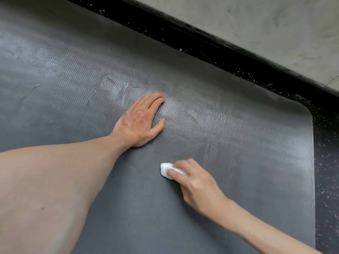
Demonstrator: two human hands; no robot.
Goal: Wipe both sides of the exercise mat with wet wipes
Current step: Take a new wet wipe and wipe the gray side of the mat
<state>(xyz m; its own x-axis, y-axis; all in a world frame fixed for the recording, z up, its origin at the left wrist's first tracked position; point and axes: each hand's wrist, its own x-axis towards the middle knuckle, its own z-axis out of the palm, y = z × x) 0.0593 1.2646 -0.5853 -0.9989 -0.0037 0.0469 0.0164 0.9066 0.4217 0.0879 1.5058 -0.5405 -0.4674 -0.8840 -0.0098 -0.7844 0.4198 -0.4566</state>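
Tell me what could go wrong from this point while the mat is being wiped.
1. The left hand presses flat on a glossy, wet-looking patch of the mat; it might slip or leave marks there.
2. The wipe is wadded small under the right hand, so strokes are narrow and strips could be missed.
3. Near the mat's edge, the wipe could drag onto the speckled floor and pick up grit.

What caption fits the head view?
Left hand rests on the grey exercise mat; right hand holds a white wipe against it.
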